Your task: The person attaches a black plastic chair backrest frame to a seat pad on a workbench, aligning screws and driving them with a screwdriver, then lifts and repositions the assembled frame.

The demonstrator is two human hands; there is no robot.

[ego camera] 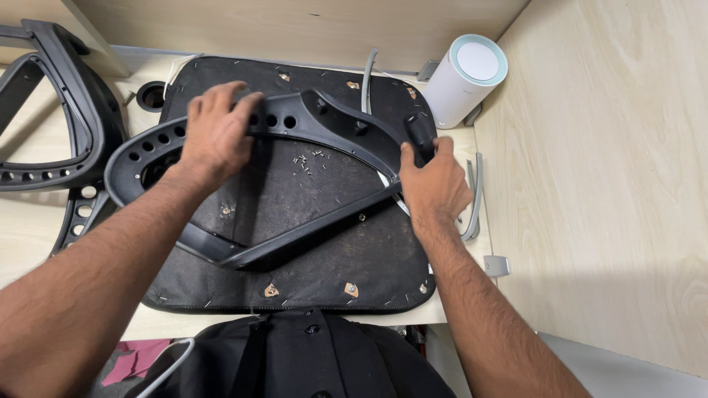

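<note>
With both hands clamped on the black armrest frame (pixel 295 184) lying over the upturned seat base (pixel 310 243), left hand (pixel 216 133) grips its holed top bar, right hand (pixel 431 180) its end; best square holes over mounts before fastening.

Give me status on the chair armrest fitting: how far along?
Done: seat base lies underside up on the desk. In hand: left hand and right hand hold one black armrest frame over it; no screws visibly driven. Left: second armrest frame lies aside; loose screws rest on the base.
</note>
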